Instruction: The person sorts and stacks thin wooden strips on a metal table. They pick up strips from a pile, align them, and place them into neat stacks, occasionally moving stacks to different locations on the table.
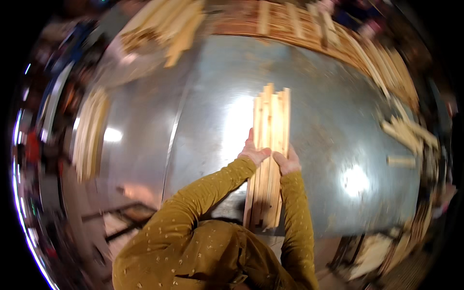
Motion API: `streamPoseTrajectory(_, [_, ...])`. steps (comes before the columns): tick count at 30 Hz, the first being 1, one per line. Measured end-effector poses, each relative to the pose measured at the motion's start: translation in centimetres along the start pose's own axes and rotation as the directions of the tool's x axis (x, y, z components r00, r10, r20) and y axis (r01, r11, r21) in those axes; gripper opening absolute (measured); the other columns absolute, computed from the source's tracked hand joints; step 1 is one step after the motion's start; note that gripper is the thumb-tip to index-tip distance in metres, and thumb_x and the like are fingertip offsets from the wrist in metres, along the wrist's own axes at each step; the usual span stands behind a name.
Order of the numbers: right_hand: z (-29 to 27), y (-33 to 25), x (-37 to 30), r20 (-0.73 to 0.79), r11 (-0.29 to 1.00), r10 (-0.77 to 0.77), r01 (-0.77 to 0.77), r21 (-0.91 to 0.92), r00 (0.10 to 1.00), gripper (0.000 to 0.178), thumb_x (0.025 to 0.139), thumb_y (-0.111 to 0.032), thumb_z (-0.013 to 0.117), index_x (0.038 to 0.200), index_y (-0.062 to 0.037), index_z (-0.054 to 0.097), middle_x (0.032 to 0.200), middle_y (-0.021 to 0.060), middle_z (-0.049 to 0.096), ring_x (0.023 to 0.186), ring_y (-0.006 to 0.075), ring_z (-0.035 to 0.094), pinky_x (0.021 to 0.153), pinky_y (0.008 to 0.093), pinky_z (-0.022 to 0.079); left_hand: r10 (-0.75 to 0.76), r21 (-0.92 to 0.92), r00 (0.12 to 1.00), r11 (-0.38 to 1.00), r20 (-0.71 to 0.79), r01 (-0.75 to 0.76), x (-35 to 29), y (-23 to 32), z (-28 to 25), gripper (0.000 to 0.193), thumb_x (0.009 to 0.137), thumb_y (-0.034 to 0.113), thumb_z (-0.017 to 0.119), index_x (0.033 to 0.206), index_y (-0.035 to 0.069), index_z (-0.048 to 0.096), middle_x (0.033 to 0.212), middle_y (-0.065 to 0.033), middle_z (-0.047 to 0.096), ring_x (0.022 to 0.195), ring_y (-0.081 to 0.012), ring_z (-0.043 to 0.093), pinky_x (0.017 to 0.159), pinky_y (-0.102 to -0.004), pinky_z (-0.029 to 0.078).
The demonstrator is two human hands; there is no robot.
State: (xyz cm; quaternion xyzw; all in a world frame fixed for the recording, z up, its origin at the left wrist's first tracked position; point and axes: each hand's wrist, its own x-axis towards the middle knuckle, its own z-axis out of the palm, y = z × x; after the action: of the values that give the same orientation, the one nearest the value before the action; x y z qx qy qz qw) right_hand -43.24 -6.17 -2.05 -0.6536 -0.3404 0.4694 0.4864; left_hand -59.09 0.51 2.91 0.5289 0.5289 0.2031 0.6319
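Observation:
A bundle of narrow, pale wooden strips (272, 113) lies lengthwise in front of me, its far ends uneven and its near ends close to my body. My left hand (252, 151) grips the bundle from the left, thumb across the top. On the opposite side my right hand (289, 160) clasps it, with the thumb also on top and the fingers mostly hidden along the edge. Both hands squeeze the strips together at about mid-length. Beneath the bundle is a shiny grey metal tabletop (212, 101).
More strips form a stack (91, 135) at the left edge and a larger pile (164, 24) at the far left. Wooden boards (241, 21) line the far edge. Loose short pieces (406, 134) lie at the right. A seam (175, 128) crosses the tabletop left of me.

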Motion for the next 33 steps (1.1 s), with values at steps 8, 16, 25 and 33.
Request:
streamPoseTrajectory(8, [3.5,-21.3,7.3,-0.069,0.704,-0.617,0.59,0.396,0.784,0.064,0.094,-0.034,0.064,0.145,-0.0021,0.041,0.139,0.0108,0.052,0.123,0.0248,0.051,0.102,0.0405,0.044,0.928,0.443,0.229,0.344,-0.292,-0.828,-1.8,18.6,-10.0,0.081,0.091,0.026,0.064,0.155,0.007,0.019,0.142,-0.0187,0.047,0.124,-0.0272,0.053,0.105,-0.0354,0.043])
streamPoseTrajectory(16, [14.1,-19.3,2.2,0.567,0.828,-0.534,0.253,0.501,0.627,0.07,0.101,-0.049,0.044,0.154,-0.007,0.025,0.151,0.0134,0.039,0.131,0.0242,0.047,0.11,0.0408,0.041,0.721,-0.503,0.685,0.555,-0.107,-0.663,3.1,2.4,-23.8,0.05,0.106,0.024,0.031,0.151,0.003,0.029,0.146,-0.0146,0.046,0.137,-0.0242,0.04,0.12,-0.0358,0.023])
streamPoseTrajectory(25, [34.6,-1.9,-8.0,0.526,0.922,0.217,-0.35,0.167,0.822,0.103,0.081,0.007,0.068,0.158,-0.0129,0.002,0.14,0.0157,0.051,0.122,0.0277,0.054,0.101,0.0342,0.047,-0.117,-0.749,0.97,0.657,-0.215,-0.087,-9.5,-18.9,-34.2,0.103,0.075,-0.008,0.077,0.155,0.001,0.013,0.128,-0.0149,0.059,0.114,-0.024,0.06,0.101,-0.0339,0.049])
streamPoseTrajectory(33, [56.7,-3.0,-10.0,0.537,0.893,0.258,-0.411,0.185,0.803,0.107,0.08,0.012,0.065,0.158,-0.0189,-0.001,0.137,0.0195,0.052,0.118,0.03,0.057,0.095,0.0361,0.052,-0.204,-0.685,0.928,0.725,-0.313,-0.071,-15.0,-21.0,-53.8,0.06,0.092,0.029,0.068,0.139,0.0,0.047,0.132,-0.0157,0.058,0.119,-0.0254,0.057,0.104,-0.0342,0.044])
